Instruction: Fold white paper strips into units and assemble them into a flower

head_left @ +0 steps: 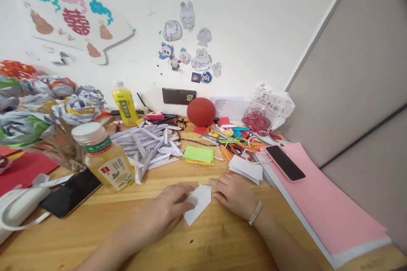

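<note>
A small white paper (199,204) with slanted, folded-looking ends lies on the wooden table in front of me. My left hand (170,207) grips its left side, thumb on top and the other fingers along the far edge. My right hand (234,194) rests at the paper's right edge, fingers stretched out and slightly bent, with nothing visible in them. Whether its fingertips touch the paper is hard to tell. A bracelet (255,213) circles the right wrist. Just beyond the hands are a stack of white paper slips (246,169) and green sticky notes (199,155).
Folded white paper strips (149,144) form a heap behind my left hand. A drink bottle (108,161) and a black phone (71,193) stand and lie left. Scissors (237,149) and scraps lie behind; pink sheets (327,203) carry another phone (285,162) at right.
</note>
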A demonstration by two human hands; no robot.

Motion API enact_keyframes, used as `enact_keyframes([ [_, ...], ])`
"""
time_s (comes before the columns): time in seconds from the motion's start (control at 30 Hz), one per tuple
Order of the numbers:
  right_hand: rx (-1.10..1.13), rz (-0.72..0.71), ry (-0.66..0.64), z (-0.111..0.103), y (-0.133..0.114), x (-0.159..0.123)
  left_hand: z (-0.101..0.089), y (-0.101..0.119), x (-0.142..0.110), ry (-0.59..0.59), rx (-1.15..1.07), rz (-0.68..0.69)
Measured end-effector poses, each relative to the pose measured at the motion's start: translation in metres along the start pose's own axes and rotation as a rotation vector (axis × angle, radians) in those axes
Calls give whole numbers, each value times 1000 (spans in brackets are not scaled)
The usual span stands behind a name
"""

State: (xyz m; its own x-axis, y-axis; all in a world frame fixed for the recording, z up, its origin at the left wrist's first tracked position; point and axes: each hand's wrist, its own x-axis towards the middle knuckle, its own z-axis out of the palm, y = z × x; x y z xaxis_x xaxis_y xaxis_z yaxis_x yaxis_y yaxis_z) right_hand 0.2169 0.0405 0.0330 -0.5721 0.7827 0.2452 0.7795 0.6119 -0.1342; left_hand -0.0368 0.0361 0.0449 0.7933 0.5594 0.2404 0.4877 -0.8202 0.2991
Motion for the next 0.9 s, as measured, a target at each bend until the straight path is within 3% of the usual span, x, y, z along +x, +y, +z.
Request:
enact_keyframes([
  [0.17,133,-204,28,-4,-9,-1,7,-3,3,-2,-160,76],
  [0.33,165,-223,68,-2,-14,0,6,-5,5,2,-272,125],
  [0.43,167,-229,72,-1,-14,1,5,-4,5,-14,-182,117],
  [0.67,141,-303,125,6,-25,3,16,-6,6,88,98,8],
  [0.8,30,-387,111,19,-30,6,16,-7,4,85,88,-17],
  [0.9,69,-348,98,23,-28,7,7,-8,1,68,24,-2],
])
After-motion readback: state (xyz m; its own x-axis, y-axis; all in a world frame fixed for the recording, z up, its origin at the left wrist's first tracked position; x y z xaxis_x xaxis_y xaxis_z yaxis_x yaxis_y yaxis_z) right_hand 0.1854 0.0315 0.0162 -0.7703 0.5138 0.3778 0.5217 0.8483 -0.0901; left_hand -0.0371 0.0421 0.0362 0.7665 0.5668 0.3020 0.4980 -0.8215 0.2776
